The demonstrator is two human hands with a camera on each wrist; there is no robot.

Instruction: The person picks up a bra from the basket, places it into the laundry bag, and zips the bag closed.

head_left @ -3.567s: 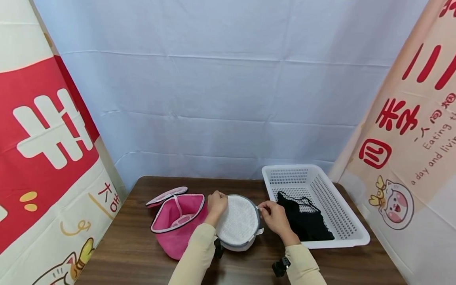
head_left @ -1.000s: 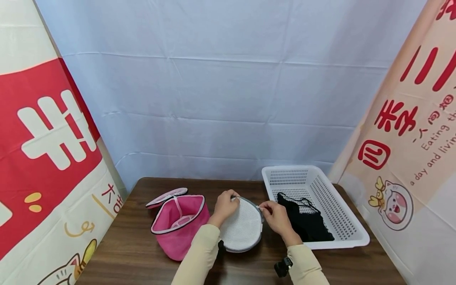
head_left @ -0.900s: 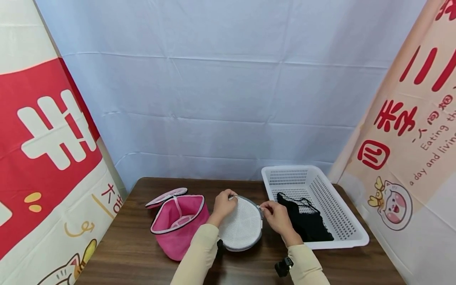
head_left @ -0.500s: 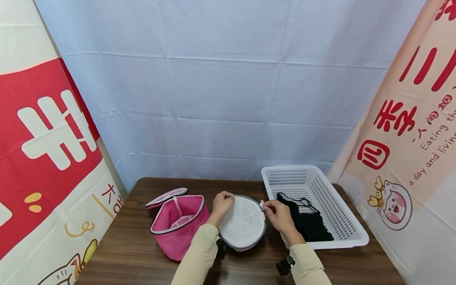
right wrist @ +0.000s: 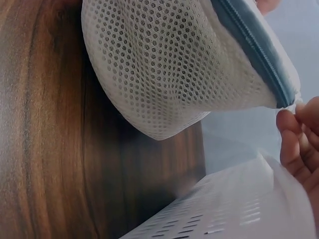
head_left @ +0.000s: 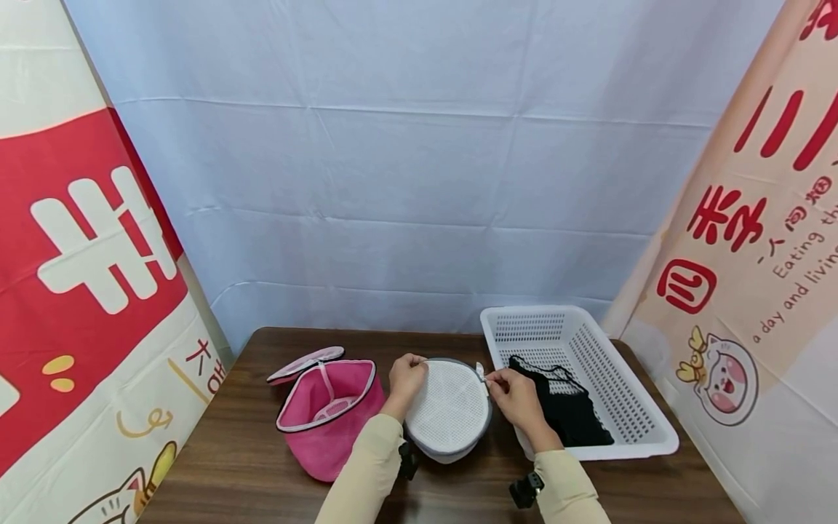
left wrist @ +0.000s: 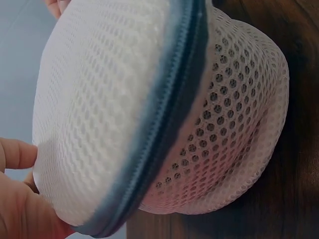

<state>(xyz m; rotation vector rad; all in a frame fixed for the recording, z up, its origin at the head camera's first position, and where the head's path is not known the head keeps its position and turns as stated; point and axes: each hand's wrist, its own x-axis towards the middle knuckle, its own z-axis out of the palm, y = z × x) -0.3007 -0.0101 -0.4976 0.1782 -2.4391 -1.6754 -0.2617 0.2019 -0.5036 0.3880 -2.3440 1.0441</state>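
Observation:
A round white mesh laundry bag (head_left: 448, 407) with a grey zip round its lid stands between both hands. My left hand (head_left: 407, 380) grips the rim at its far left; in the left wrist view, the thumb and fingers (left wrist: 17, 154) pinch the lid's edge. At the right rim, my right hand (head_left: 517, 400) pinches the zip, close to a small white tab (head_left: 480, 369). The right wrist view has the fingertips at the end of the blue-grey zip (right wrist: 259, 55), where they cover whatever small part they hold. The zip looks closed along the stretches in view.
A pink mesh bag (head_left: 330, 451) stands at the left with its lid (head_left: 306, 362) folded back. To the right is a white perforated basket (head_left: 622, 386) with a black garment (head_left: 563, 411) inside. All stand on a dark wooden table (head_left: 222, 466).
The white mesh bag has turned and shifted slightly right, its white tab moving up to the right hand. The right hand has drifted a little right; the left hand has moved slightly left over the last second.

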